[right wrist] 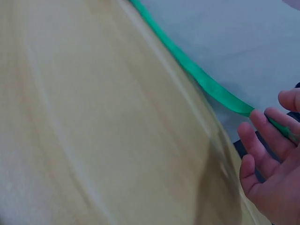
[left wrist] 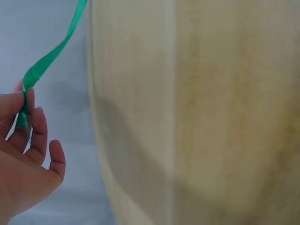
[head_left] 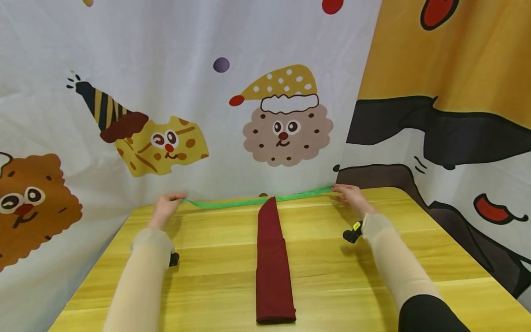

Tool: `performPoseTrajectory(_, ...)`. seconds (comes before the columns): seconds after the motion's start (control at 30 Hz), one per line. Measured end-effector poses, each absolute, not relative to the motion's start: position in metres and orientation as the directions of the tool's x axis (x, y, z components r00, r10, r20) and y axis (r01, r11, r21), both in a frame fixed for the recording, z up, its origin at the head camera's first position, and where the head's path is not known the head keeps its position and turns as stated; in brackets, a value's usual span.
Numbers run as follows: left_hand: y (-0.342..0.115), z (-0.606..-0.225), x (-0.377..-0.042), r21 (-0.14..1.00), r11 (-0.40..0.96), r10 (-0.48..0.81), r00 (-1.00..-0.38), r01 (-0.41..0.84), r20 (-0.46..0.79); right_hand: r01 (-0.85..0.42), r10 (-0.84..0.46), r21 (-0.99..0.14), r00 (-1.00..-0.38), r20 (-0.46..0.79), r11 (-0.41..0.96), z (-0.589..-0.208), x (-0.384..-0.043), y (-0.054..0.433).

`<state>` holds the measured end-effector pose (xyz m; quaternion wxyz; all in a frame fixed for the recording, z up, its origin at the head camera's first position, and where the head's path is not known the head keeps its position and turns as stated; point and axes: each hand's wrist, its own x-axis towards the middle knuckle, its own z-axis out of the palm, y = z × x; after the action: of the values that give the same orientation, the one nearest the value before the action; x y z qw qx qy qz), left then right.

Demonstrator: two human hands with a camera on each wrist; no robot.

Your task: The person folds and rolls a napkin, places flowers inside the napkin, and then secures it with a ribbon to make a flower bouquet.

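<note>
A long green ribbon [head_left: 232, 203] stretches along the far edge of the table between the two hands. At its left end the left hand [head_left: 166, 208] pinches it; in the left wrist view the thumb presses the ribbon [left wrist: 44, 65] against the fingers, and a short tail hangs below. The right hand [head_left: 351, 195] holds the other end, where the ribbon [right wrist: 220, 95] runs between its fingers, with the thumb standing apart. A dark red folded cloth [head_left: 274, 267] lies lengthwise in the middle of the table, its pointed far tip reaching the ribbon.
The wooden table [head_left: 207, 276] has rounded far corners. Right behind it hangs a white curtain [head_left: 178, 46] with cartoon prints, with yellow and black areas at the right. Each wrist wears a small black camera [head_left: 352, 233].
</note>
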<state>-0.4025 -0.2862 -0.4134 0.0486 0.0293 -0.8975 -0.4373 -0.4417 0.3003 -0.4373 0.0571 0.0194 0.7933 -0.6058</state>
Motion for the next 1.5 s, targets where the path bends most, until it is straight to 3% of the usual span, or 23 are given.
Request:
performPoseTrajectory(0.23,-0.289,-0.429,-0.397,0.798,0.594,-0.142,-0.989,-0.107,-0.026,0.095,0.043,-0.897,-0.995,-0.085,0.431,-0.451,-0.44,0.299)
performPoseTrajectory(0.5,-0.3,-0.442,-0.399,0.88,0.403,-0.216,-0.96,-0.252,-0.176,0.063,0.118,-0.866,-0.993,-0.004,0.497,-0.459,-0.442,0.302)
performPoseTrajectory(0.8,-0.301,-0.448,-0.396,0.846,0.475,-0.138,-0.97,-0.242,-0.2,-0.011,0.049,-0.726,-0.997,0.062,0.688,-0.465,-0.445,0.298)
performPoseTrajectory(1.1,-0.299,-0.452,-0.393,0.857,0.455,-0.122,-0.97,-0.243,-0.21,0.08,0.216,-0.792,-0.974,0.066,0.605,-0.473,-0.445,0.302)
performPoseTrajectory(1.5,-0.3,-0.454,-0.395,0.861,0.441,-0.108,-0.968,-0.251,-0.227,0.116,0.184,-0.725,-0.983,0.015,0.679,-0.476,-0.451,0.295)
